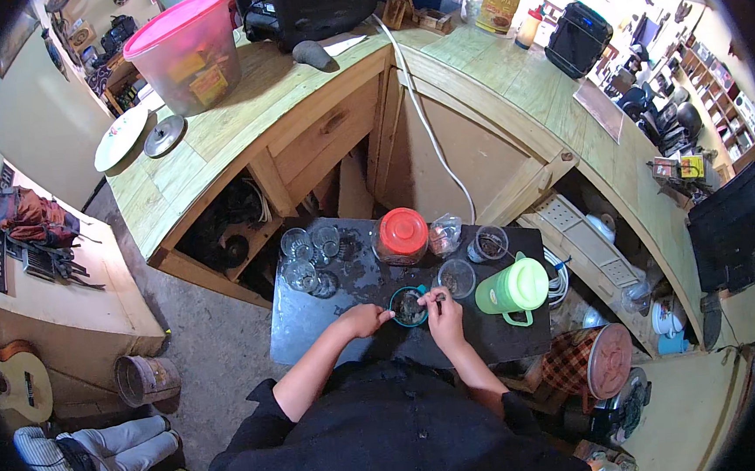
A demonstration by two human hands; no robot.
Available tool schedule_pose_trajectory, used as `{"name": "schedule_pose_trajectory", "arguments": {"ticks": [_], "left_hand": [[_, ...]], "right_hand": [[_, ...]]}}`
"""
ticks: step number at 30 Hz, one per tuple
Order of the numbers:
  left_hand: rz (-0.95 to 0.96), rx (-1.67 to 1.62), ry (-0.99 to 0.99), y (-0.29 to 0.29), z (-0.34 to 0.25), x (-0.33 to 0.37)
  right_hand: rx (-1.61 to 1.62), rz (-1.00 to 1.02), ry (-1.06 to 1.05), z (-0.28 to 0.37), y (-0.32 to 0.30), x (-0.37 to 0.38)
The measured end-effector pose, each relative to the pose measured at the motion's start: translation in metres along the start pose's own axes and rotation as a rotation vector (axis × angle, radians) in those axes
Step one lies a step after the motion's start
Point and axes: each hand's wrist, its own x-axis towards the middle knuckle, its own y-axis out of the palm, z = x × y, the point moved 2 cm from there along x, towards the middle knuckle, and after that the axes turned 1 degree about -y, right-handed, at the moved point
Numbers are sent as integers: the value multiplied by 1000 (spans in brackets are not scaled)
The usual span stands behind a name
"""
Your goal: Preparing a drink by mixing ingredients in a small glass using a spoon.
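Our left hand (364, 320) grips the rim of the small teal cup (410, 307) at its nine o'clock side, fingers closed on it. Our right hand (443, 311) pinches something thin over the cup; we cannot tell what. We judge this to be stirring or scooping in the cup, which sits at the near middle of the dark table (313, 319). The next move would call for a steady cup and short strokes. At one o'clock stands an empty glass (457, 277), at three o'clock the green pitcher (514, 289), at twelve the red-lidded jar (401, 236). Open tabletop lies toward nine o'clock; the near edge is close.
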Motion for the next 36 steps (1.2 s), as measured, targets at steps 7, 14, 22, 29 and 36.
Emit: {"name": "schedule_pose_trajectory", "arguments": {"ticks": [7,14,22,29,36], "left_hand": [[-18,3,32,3,2,2],[19,-5,6,-1,0,-1],[-3,-11,13,0,0,0],[13,0,1,0,1,0],[15,1,-4,0,-1,0]], "right_hand": [[130,94,10,-15,-10,6],[316,228,126,-5,-21,16],[250,270,116,-8,-22,26],[228,259,138,-15,-18,26],[76,-53,62,-19,1,10]]}}
